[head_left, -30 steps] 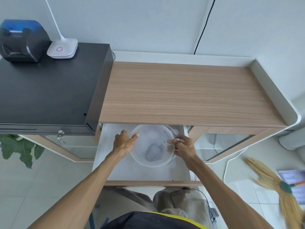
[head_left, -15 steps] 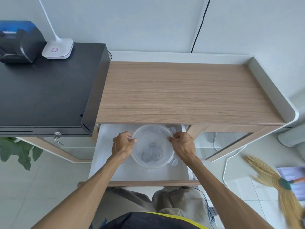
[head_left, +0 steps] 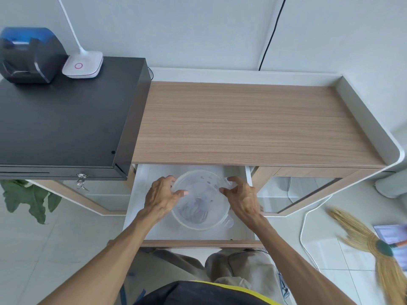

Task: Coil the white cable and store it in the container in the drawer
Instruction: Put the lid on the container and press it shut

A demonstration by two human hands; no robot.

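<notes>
A round translucent container (head_left: pixel 199 221) sits in the open white drawer (head_left: pixel 138 201) under the wooden desktop. Its clear lid (head_left: pixel 201 186) lies on top, slightly tilted. A greyish coil, which looks like the cable (head_left: pixel 195 210), shows dimly through the plastic. My left hand (head_left: pixel 161 199) grips the lid's left edge with the thumb on top. My right hand (head_left: pixel 241 198) pinches the lid's right edge near a clip tab. Both forearms reach in over the drawer's wooden front (head_left: pixel 198 243).
A black cash box (head_left: pixel 66 119) with a key in its lock stands at the left, carrying a blue-black printer (head_left: pixel 28 56) and a white lamp base (head_left: pixel 82 64). The wooden desktop (head_left: pixel 253 122) has a raised white rim. A broom (head_left: pixel 374 238), white floor cable (head_left: pixel 305 223) and plant (head_left: pixel 28 199) lie around.
Both hands have moved from the container's sides onto the lid's edges. Their fingers now curl around the rim, and the lid looks slightly tilted.
</notes>
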